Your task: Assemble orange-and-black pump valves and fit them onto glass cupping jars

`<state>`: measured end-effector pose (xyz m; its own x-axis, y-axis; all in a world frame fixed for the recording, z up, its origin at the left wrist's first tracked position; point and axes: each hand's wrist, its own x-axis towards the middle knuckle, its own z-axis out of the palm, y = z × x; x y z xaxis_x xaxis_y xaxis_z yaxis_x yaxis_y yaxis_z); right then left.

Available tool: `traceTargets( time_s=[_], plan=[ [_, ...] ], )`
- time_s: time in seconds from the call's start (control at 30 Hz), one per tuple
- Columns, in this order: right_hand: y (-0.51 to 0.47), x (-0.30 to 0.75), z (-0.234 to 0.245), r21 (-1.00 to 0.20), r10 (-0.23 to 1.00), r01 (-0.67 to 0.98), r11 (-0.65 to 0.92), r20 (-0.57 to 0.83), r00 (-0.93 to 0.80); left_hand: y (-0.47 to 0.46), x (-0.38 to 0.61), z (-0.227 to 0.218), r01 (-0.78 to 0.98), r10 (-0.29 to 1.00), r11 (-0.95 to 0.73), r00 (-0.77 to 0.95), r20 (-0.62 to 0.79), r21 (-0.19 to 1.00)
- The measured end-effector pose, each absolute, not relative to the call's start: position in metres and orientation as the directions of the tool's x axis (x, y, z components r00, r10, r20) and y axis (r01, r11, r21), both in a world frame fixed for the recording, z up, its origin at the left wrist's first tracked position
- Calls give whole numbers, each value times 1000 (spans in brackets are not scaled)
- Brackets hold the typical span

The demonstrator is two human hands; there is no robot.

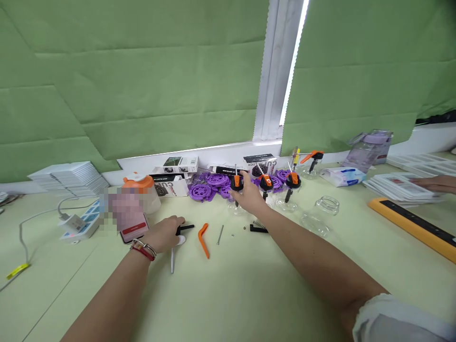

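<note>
My left hand (166,233) is low over the table at left, fingers curled around a black plastic part (186,228); a white round piece and a metal rod (173,261) show beneath it. At the back, my right hand (252,194) has its thumb and fingers about the black-and-orange top of an assembly on a clear base (236,182). Two similar assemblies (266,182) (292,181) stand to its right. Between my hands lie an orange curved lever (203,241), a long screw (220,235) and tiny parts. A black piece with a spring (259,228) lies below my right forearm.
Purple plastic wheels (201,192) and boxes (174,186) line the wall. At left are a phone (133,232), an orange-lidded jar (151,199) and a power strip (87,223). Clear cups (327,204), a yellow-black bar (413,228) and another person's hand (436,183) on cards are right.
</note>
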<state>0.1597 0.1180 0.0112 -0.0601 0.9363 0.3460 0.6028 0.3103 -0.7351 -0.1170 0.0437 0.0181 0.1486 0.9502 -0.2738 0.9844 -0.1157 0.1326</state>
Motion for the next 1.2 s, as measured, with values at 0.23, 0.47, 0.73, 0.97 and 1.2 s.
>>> traceTargets(
  time_s=[0.23,0.47,0.73,0.97,1.2],
  plan=[
    [72,168,63,-691,845,528,493,525,-101,32,-106,39,959,964,-167,207,-165,231],
    [-24,156,61,-639,831,553,535,278,-483,-24,-39,67,286,844,-119,534,-55,951],
    [-34,183,7,-993,878,121,8,-50,-477,-31,-22,39,114,733,295,610,-301,949],
    [-6,188,-24,-923,877,-35,-383,-351,-328,-23,-27,17,63,697,405,625,-353,912],
    [-2,199,-24,-994,880,20,-108,-105,-463,-17,-26,6,-52,703,494,610,-364,868]
  ],
)
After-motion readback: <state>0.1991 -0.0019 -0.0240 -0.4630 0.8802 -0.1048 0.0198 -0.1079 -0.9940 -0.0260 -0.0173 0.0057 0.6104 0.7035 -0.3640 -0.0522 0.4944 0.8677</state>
